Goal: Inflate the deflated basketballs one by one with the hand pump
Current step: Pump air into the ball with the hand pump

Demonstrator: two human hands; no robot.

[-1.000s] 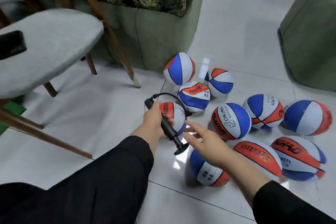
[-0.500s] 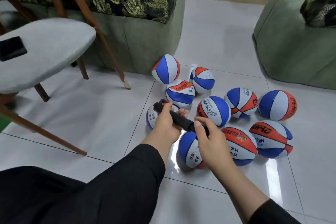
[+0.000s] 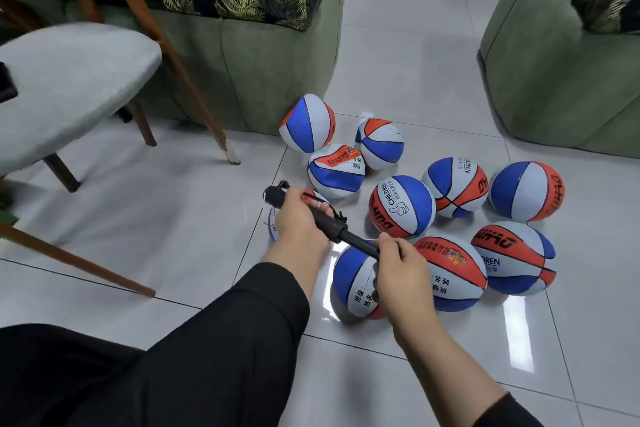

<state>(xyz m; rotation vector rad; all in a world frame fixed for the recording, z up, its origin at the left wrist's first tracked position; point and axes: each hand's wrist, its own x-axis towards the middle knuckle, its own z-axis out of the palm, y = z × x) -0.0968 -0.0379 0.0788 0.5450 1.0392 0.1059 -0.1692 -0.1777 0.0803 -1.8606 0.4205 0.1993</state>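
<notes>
**A:** What do you see from the head camera?

**B:** Two hands hold a black pump over a shiny tiled floor. The left hand has its fingers curled round the fat part of the pump. The right hand is curled round the thin end, the handle end.

**A:** Which way does the pump lie?

**B:** Slanted. Its top end points up and to the left, and the thin rod runs down to the right hand. A thin black hose goes along by the left fingers.

**A:** Where are the balls?

**B:** On the floor, in a bunch. They are red, white and blue. A small ball peeks out from under the left hand, mostly hidden. I cannot tell if the hose is stuck into it. Another ball sits right under the right hand. A ball beside it touches it. One ball with a thumbs-up picture sits in the middle.

**A:** Do any look squashed?

**B:** Yes, the one with the red strip on top looks dented.

**A:** What else is around?

**B:** A green sofa behind the balls, a green seat on the right, and a grey chair with brown legs on the left.
</notes>
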